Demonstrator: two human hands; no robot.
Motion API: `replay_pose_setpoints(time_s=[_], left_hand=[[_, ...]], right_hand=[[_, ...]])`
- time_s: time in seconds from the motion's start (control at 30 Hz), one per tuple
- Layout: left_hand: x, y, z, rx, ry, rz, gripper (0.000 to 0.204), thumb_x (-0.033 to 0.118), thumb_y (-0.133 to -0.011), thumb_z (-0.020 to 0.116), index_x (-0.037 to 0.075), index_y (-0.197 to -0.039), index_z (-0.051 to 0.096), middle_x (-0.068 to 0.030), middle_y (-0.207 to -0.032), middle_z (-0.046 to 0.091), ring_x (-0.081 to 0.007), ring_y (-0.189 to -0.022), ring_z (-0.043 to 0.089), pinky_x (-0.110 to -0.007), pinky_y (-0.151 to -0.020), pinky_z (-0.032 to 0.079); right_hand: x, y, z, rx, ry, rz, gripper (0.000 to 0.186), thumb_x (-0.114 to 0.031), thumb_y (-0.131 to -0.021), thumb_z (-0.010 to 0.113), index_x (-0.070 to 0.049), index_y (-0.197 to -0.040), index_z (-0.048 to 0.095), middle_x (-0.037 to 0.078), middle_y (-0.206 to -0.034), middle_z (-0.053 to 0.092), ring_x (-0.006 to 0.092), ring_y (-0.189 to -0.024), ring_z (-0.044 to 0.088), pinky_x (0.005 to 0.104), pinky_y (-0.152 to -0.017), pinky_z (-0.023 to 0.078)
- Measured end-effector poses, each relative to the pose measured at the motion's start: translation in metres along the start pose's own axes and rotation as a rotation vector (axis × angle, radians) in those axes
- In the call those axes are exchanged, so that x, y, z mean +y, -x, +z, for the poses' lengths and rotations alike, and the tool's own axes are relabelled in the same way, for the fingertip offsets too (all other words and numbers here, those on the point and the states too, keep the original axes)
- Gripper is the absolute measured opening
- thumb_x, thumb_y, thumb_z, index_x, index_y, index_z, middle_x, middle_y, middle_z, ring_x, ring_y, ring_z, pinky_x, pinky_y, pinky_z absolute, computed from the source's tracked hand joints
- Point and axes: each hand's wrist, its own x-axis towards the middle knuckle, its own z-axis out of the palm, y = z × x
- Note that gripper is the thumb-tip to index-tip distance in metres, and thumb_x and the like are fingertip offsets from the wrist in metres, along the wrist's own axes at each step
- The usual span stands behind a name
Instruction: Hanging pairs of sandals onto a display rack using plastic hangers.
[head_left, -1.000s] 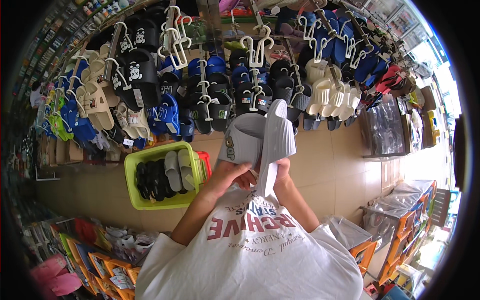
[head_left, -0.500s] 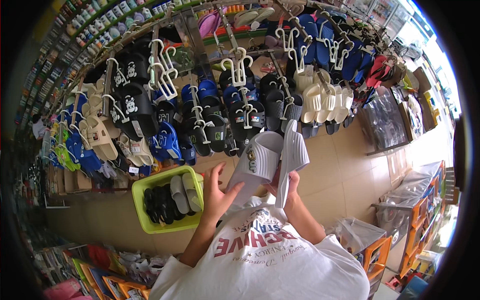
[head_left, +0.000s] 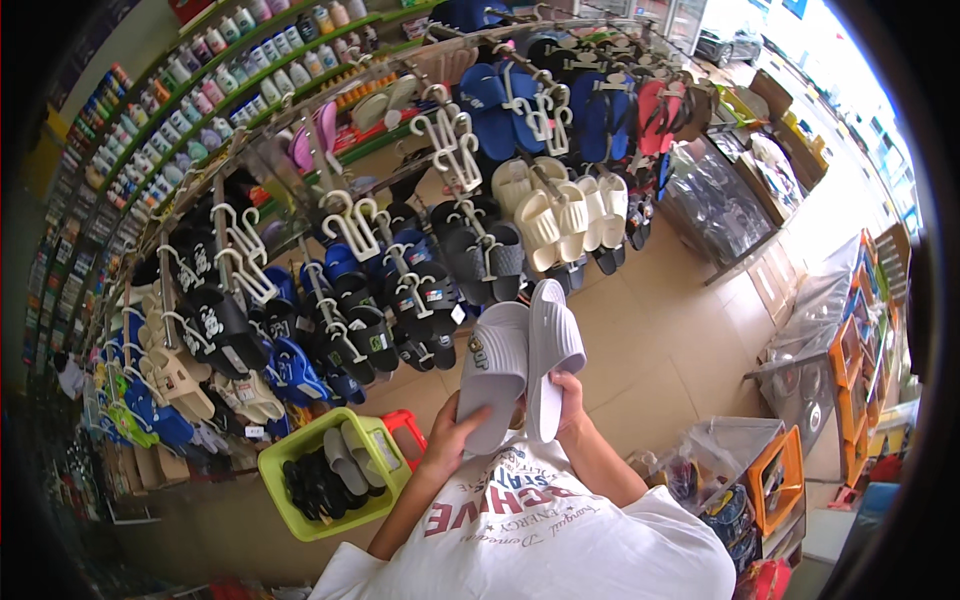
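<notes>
A pair of pale lilac-white slide sandals is held up side by side in front of my chest. My left hand point(head_left: 454, 432) grips the heel part of the left slide sandal point(head_left: 497, 345), with the thumb lying on its footbed. A small coloured decoration shows on that one's ribbed strap. In my right hand point(head_left: 571, 402), closed around its side near the heel, is the right slide sandal point(head_left: 556, 340), turned partly on edge. The toes of both point away from me, toward the rack. Some of my fingers are hidden behind the soles.
Ahead runs a display rack with black slides point(head_left: 222, 325), cream slides point(head_left: 545, 220) and blue slides point(head_left: 490, 105) on white hangers point(head_left: 350, 225). A lime-green bin point(head_left: 275, 470) of footwear stands at lower left, beside a red stool point(head_left: 405, 432). Orange-framed bins point(head_left: 777, 485) line the right.
My left hand, spread with its fingertips at the slide before, has closed on the heel. The two slides have drawn closer together and more level. The view has swung to the right.
</notes>
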Motion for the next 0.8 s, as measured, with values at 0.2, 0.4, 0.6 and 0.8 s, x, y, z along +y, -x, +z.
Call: replay_pose_setpoints(time_s=[0.2,0.4,0.6,0.8], left_hand=[[-0.005,-0.049,0.047,0.053,0.046,0.201,0.044,0.016,-0.092,0.068,0.002,-0.131,0.052,-0.0073,-0.117,0.063,-0.0154,-0.105,0.06,-0.03,-0.093,0.047],[0.013,-0.104,0.076,0.146,-0.015,0.401,0.046,0.011,-0.095,0.064,0.002,-0.136,0.047,-0.0062,-0.123,0.059,-0.0153,-0.11,0.057,-0.031,-0.096,0.045],[0.05,-0.163,0.112,0.193,-0.134,0.549,0.039,0.019,-0.097,0.064,0.001,-0.128,0.05,-0.0065,-0.116,0.059,-0.0129,-0.103,0.055,-0.028,-0.092,0.045],[0.062,-0.266,0.113,0.378,-0.372,0.807,0.031,0.017,-0.099,0.062,-0.002,-0.121,0.051,-0.0141,-0.112,0.06,-0.0202,-0.103,0.055,-0.035,-0.092,0.044]], right_hand=[[-0.074,0.025,0.016,-0.204,0.238,-0.175,0.08,-0.016,-0.07,0.063,0.003,-0.144,0.039,0.025,-0.142,0.047,0.0382,-0.127,0.053,0.0514,-0.099,0.05],[-0.144,0.026,-0.018,-0.023,0.348,-0.239,0.063,0.0,-0.072,0.065,0.002,-0.133,0.05,0.017,-0.125,0.061,0.0324,-0.116,0.061,0.0434,-0.092,0.055],[-0.2,-0.018,-0.012,0.133,0.492,-0.423,0.049,0.009,-0.076,0.069,-0.001,-0.122,0.058,0.009,-0.118,0.066,0.0226,-0.112,0.062,0.0387,-0.097,0.05],[-0.244,-0.086,0.0,0.123,0.684,-0.532,0.048,0.01,-0.078,0.072,-0.001,-0.122,0.058,0.007,-0.117,0.067,0.0196,-0.11,0.063,0.035,-0.097,0.049]])
